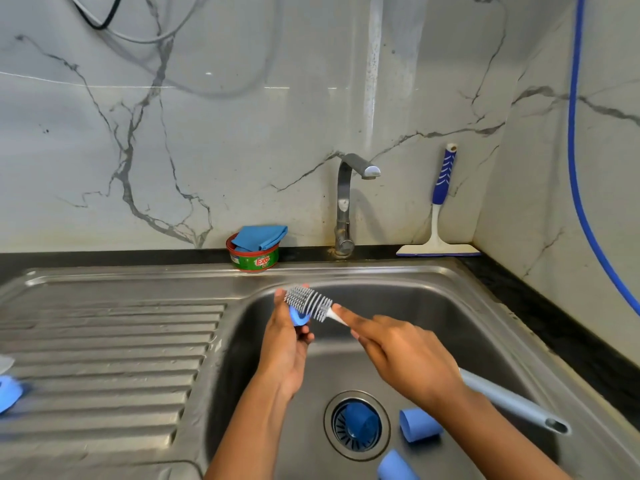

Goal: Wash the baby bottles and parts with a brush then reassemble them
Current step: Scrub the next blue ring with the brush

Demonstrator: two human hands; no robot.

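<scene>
Over the steel sink basin, my left hand grips a small blue bottle part, mostly hidden by the fingers. My right hand holds the grey bottle brush by its handle, index finger stretched along the shaft; the bristle head lies against the blue part. The handle's end sticks out behind my right wrist. Three blue parts lie in the basin: one on the drain, one right of it, one at the lower edge.
A ribbed drainboard lies to the left, with a blue part at its left edge. Behind the sink stand a tap, a soap tub topped by a blue cloth, and a squeegee. A blue hose hangs at right.
</scene>
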